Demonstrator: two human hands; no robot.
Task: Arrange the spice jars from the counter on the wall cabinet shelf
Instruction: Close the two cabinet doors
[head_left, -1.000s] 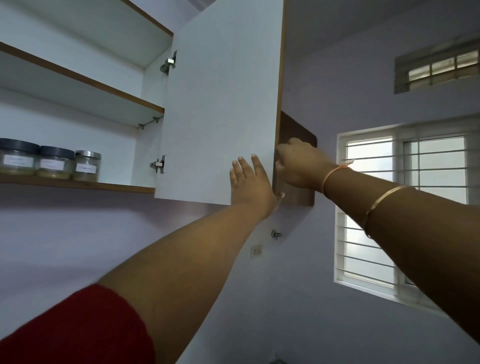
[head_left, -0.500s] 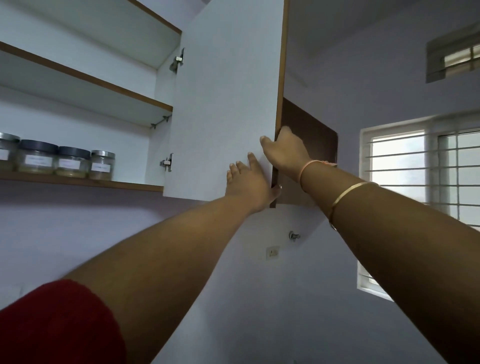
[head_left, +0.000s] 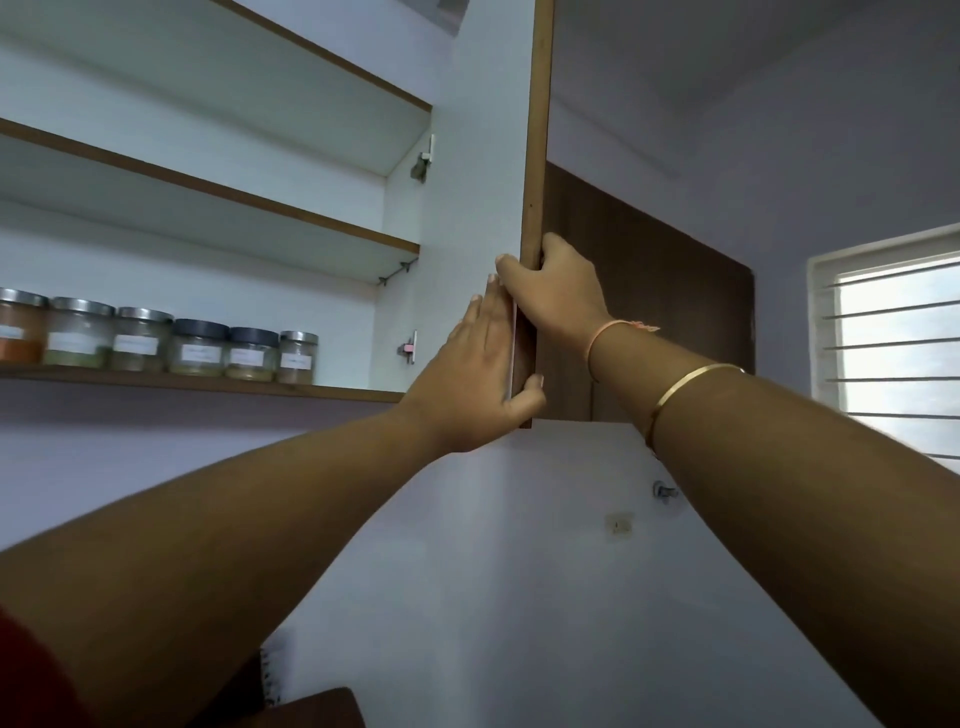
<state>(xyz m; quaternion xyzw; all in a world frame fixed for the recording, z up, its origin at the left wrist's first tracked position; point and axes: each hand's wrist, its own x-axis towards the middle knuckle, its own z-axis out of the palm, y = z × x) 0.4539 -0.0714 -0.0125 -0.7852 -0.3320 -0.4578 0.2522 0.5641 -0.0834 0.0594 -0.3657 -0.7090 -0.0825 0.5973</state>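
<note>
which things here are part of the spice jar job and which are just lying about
Part of the job:
- spice jars, in a row on the bottom shelf
- cabinet door
- left hand and right hand, both gripping the door's edge

Just there:
- upper shelves
- neighbouring cabinet, dark brown
- window
- wall socket

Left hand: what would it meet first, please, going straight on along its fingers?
Most likely the right hand, which grips the edge of the cabinet door just above the left hand; depth is unclear.
</note>
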